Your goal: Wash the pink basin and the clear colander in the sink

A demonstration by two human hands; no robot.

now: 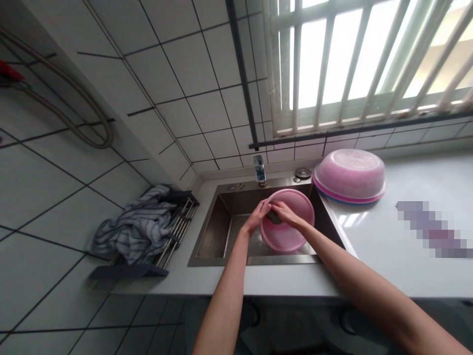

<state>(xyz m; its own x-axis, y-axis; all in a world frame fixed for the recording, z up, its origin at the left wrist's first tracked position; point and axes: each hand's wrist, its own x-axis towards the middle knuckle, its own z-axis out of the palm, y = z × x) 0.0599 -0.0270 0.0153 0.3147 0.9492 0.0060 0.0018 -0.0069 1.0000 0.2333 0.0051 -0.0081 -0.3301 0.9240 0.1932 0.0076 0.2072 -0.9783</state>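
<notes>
A pink plastic basin [291, 231] is held tilted inside the steel sink [221, 231]. My left hand [256, 216] grips its left rim, fingers closed on it. My right hand [286, 213] is closed on a dark scrubbing pad [274, 217] and presses it against the inside of the basin. The tap [260, 170] stands just behind, at the sink's back edge.
Several pink basins [350, 176] lie stacked upside down on the white counter [391, 256] to the right of the sink. A striped cloth [136, 224] lies on a dish rack [173, 231] at the left. Tiled walls and a barred window [369, 59] rise behind.
</notes>
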